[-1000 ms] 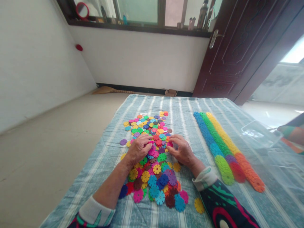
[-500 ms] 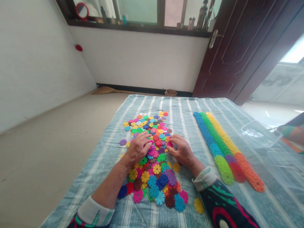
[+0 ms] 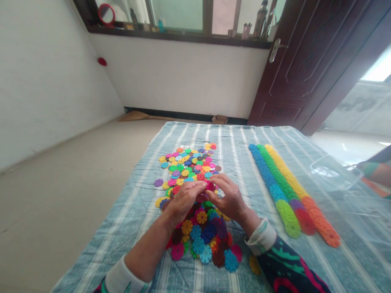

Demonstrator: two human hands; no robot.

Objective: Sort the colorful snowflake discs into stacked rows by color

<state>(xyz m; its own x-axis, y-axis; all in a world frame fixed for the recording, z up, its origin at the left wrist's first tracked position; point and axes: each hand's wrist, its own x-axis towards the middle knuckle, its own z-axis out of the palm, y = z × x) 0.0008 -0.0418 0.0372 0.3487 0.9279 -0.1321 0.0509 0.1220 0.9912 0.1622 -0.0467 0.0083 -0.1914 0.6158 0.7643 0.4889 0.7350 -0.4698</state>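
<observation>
Fingers [image 3: 197, 187] of both hands meet over the cloth-covered table [image 3: 235, 152], nearer its left edge than the three rows of discs [image 3: 283, 183], which slant from near the far edge toward the near right corner. Beneath the hands, a loose pile [image 3: 197, 232] stretches lengthwise between the far and near edges. Pink discs [image 3: 210, 186] sit between the fingertips: the right hand [image 3: 230, 200] grips them with thumb and fingers, while the left hand [image 3: 182, 200] adjoins them from the left; whether it pinches anything cannot be told, nor can the discs' tilt.
</observation>
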